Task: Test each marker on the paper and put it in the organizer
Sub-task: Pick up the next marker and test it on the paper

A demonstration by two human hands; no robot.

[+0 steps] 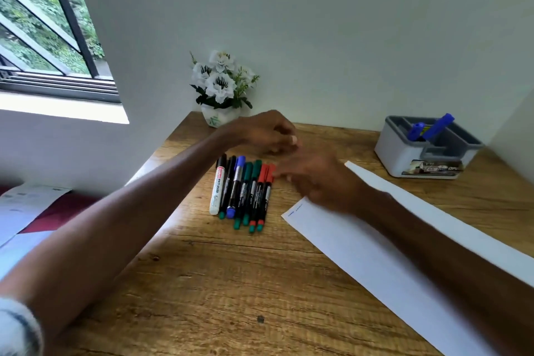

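Observation:
Several markers (242, 191) lie side by side on the wooden desk (231, 283): a white whiteboard marker, black, blue, green and red ones. My left hand (265, 131) hovers just behind the row, fingers curled, with nothing visibly in it. My right hand (315, 179) is blurred, fingers spread, its fingertips touching the cap end of the rightmost red marker (267, 191). A white sheet of paper (390, 254) lies at the right under my right forearm, with faint blue scribbles near its far corner. The white and grey organizer (427, 150) at the back right holds two blue markers (430, 127).
A small pot of white artificial flowers (221, 87) stands at the back against the wall. A window (43, 23) is at the upper left. Papers (20, 208) lie on a red surface beyond the desk's left edge.

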